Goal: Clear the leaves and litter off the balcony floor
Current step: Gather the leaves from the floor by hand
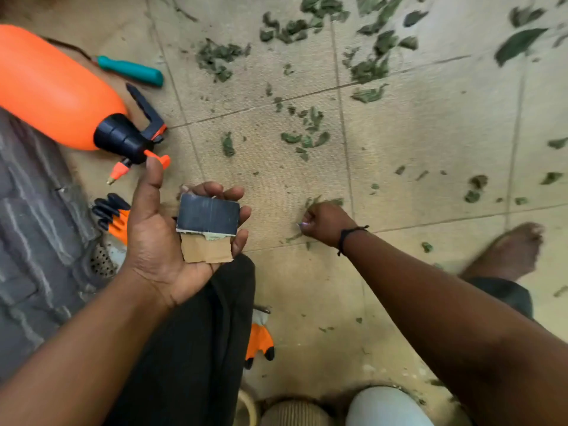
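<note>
L hand point(172, 229): palm up, fingers curled loosely under a small stack of litter. Top piece = flat dark rectangular card point(208, 214), matte, scuffed edges; under it a torn brown corrugated cardboard scrap point(205, 251), ragged lower edge.

R hand point(324, 222): knuckles up, down at the floor just right of the card, fingers bunched tight, pinching green leaf bits point(319, 200); a few shreds stick out above the knuckles. Thin black cord bracelet point(350, 236) at the wrist.

Floor: beige square tiles point(415, 124), fine woven-look texture, dark grout lines. Crumpled, wilted green leaves point(307, 130) scattered above and right of the card, denser toward the top; one larger smooth leaf point(519, 44) far upper right.

Left of the card: orange plastic pressure sprayer point(55, 90) lying on its side, black pump head, orange nozzle. Teal-handled tool point(132, 70) above the sprayer. Orange/black rubber-coated glove point(113, 216) left of the L hand; second glove point(259, 339) below the card, partly under black trouser leg point(190, 348). Bare foot point(510, 253) right of the R hand, blurred.
</note>
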{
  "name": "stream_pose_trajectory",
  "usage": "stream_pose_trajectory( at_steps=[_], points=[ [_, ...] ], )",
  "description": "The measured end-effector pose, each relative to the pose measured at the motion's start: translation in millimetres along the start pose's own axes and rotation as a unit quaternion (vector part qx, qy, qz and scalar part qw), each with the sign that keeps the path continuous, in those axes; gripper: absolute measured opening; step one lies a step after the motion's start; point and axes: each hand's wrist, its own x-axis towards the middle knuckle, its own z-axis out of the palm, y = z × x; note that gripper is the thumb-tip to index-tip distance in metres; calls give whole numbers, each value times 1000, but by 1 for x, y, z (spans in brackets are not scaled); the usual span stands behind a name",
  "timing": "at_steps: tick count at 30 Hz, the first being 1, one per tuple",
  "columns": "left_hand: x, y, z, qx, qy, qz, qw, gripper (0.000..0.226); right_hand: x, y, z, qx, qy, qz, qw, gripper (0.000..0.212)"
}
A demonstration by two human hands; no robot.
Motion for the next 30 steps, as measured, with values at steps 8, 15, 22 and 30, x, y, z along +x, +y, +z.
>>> stream_pose_trajectory(
  at_steps=[8,15,22,30],
  points=[
    [-6,-72,93,4,18,-60,998,57,-150,-38,-123,366,142,-13,920,10],
    [-26,-128,270,46,-162,-132,977,42,-260,6,-199,135,350,-50,925,15],
    [-77,-174,408,163,-270,-159,935,43,-370,66,-259,20,574,-38,818,31],
    [-128,-207,536,250,-306,-181,901,40,-466,187,-324,379,543,-4,749,15]
  ],
)
